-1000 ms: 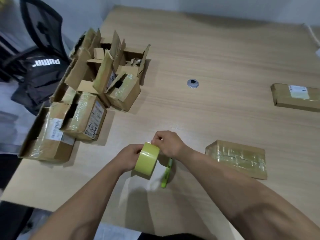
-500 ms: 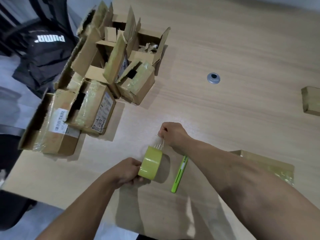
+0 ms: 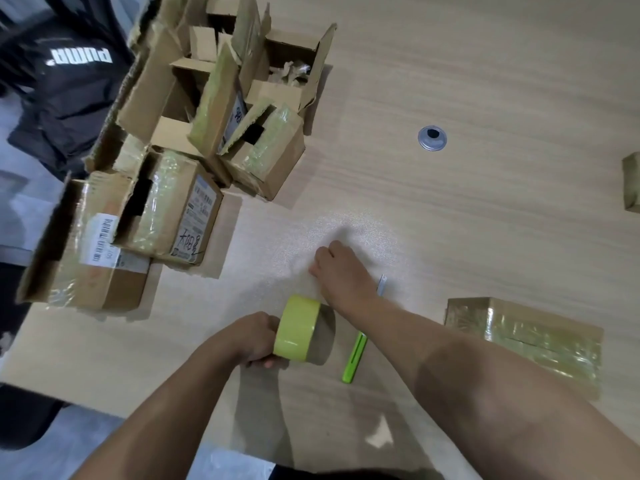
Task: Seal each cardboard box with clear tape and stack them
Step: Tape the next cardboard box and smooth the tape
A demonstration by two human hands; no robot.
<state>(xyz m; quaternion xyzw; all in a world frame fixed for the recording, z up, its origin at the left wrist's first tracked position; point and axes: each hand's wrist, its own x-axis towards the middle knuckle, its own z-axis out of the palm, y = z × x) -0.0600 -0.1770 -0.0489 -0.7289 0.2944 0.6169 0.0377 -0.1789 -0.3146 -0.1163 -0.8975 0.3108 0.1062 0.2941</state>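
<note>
Tape roll [image 3: 298,329] sits gripped in the curled fingers of the left hand [image 3: 252,337]. Just beyond, the right hand [image 3: 337,271] bunches its fingers, perhaps pinching the clear strip, which is too faint to tell. Open boxes [image 3: 266,157] lie left of those fingers, and a sealed box [image 3: 526,341] lies to their right.

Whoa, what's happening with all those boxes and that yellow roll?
A person is getting tape ready. The left hand grips the tape roll, and the right hand seems to pinch its loose end farther out. A green cutter lies on the table beneath the right forearm. Opened boxes sit piled on the left; one taped box lies on the right.
</note>
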